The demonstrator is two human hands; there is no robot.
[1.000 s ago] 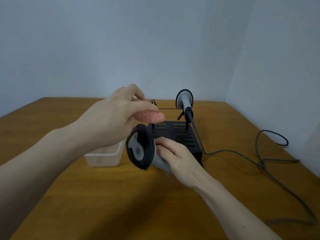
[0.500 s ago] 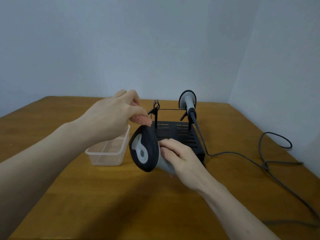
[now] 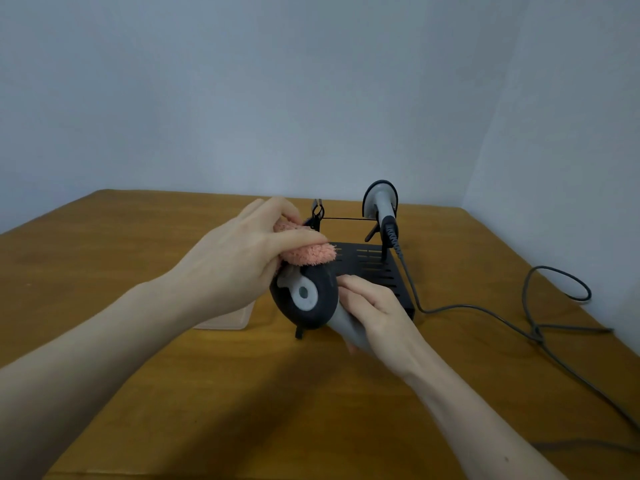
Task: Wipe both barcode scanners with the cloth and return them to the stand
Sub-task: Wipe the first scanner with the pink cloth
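Fingers (image 3: 304, 241) of the left hand (image 3: 239, 268) curl round a pink cloth (image 3: 310, 254) and press it onto the top edge of the scanner (image 3: 304, 296), whose dark round head faces the camera. Right hand (image 3: 377, 313) wraps the grey handle just below the head, fingers closed round it, holding the scanner above the worktop (image 3: 242, 393) just in front of the black stand (image 3: 377, 268). A second scanner (image 3: 381, 202) sits upright in the stand's far right cradle, its cable (image 3: 485, 308) trailing off to the right. A clear plastic tub (image 3: 225, 320) lies partly hidden under the left wrist.

To wipe well, the right hand should probably turn the handle slowly so each side of the head meets the cloth, while the left hand keeps a firm, flat pressure and sweeps over the rim and the pale button area. Holding the handle steady should stop the head slipping away under the rubbing.
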